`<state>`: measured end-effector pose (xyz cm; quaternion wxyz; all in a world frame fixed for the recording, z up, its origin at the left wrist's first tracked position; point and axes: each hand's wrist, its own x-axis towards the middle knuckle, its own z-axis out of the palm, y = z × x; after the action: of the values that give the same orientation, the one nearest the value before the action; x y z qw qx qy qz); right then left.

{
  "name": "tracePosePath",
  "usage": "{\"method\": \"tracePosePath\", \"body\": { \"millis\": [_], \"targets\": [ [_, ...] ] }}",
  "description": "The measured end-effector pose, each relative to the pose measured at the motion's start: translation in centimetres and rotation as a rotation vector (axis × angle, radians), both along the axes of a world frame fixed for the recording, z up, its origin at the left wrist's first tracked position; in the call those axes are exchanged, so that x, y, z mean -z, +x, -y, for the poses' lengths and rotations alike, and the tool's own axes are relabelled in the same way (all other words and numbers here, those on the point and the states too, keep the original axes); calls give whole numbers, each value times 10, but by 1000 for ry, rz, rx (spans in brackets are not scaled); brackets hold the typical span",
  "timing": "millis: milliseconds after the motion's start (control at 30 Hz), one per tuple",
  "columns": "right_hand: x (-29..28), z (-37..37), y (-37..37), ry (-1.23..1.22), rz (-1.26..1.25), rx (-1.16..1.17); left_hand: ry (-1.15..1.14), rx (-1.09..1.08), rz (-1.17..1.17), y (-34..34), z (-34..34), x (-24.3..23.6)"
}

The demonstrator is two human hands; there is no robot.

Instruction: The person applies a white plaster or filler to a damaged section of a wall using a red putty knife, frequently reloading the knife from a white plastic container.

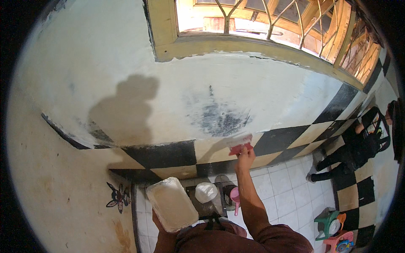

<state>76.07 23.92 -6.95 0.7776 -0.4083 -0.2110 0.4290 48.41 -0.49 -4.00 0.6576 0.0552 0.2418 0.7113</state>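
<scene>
My right hand (pixel 244 159) reaches out to the wall (pixel 177 97), closed on a flat red scraper (pixel 240 148). White paste covers the scraper's far edge, which is at the lower border of the wall's white coat; I cannot tell if it touches. Streaky dark patches (pixel 221 118) show through the white above it. At lower left, my left hand (pixel 159 223) supports a shallow rectangular tray (pixel 171 181) from its left side, with the fingers mostly hidden. White residue cakes the tray's rim, and pale material lies inside.
Below the wall stand a dark stool (pixel 198 211) with a white bag (pixel 206 192) and a pink dipper (pixel 235 196). A yellow window frame (pixel 236 48) is above. At right, a person (pixel 354 149) in dark clothes stands near green (pixel 325 225) and pink stools (pixel 337 241).
</scene>
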Motion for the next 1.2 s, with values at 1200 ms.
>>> {"method": "tracePosePath", "body": {
  "millis": [1200],
  "targets": [
    [-130, 134, -61, -13, -284, -452, 100, 179, 18, -6, -40, -6]
  ]
}}
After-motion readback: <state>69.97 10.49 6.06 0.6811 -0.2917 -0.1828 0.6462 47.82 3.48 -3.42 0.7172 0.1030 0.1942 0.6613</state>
